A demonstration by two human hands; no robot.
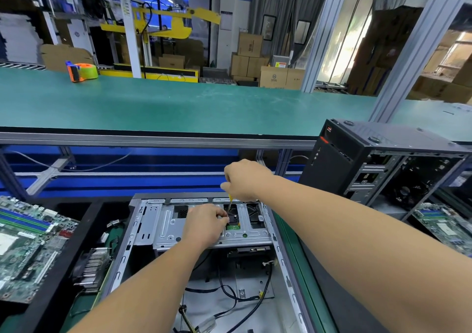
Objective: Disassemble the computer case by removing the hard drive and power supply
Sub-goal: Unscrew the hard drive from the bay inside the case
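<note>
Right hand (244, 180) grip holding screwdriver (229, 206) upright over drive cage (204, 226); left hand (205, 224) grip pinching its shaft

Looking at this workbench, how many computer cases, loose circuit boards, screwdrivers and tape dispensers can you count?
Computer cases: 2, the open case lying flat under the hands and the black tower standing at right.
Loose circuit boards: 2, left board and right board.
Screwdrivers: 1, screwdriver gripped by the right hand.
Tape dispensers: 1, tape dispenser.
Total: 6
</note>
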